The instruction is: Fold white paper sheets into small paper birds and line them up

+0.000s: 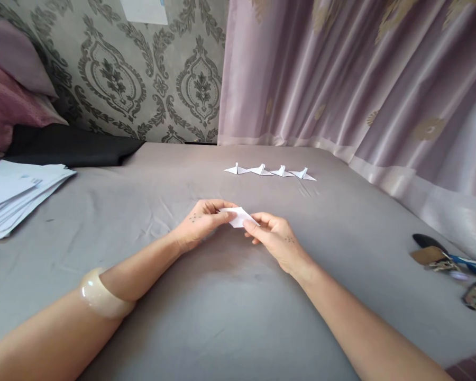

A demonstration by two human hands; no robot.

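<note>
A small piece of folded white paper (240,216) is held between my two hands, above the grey sheet. My left hand (206,222) pinches its left side, thumb on top and fingers behind. On its lower right edge, my right hand (275,235) grips it with the thumb in front. The fingertips behind the paper are partly hidden. Beyond my hands, several folded white paper figures (263,170) stand in a row, close to one another, with pointed ends and a raised middle.
A stack of white papers (19,196) lies at the left, near a black cloth (75,145). Keys (438,262) and other small items lie at the right edge. A pinkish curtain (293,74) hangs behind the grey sheet (174,323), beside a patterned wall (150,69).
</note>
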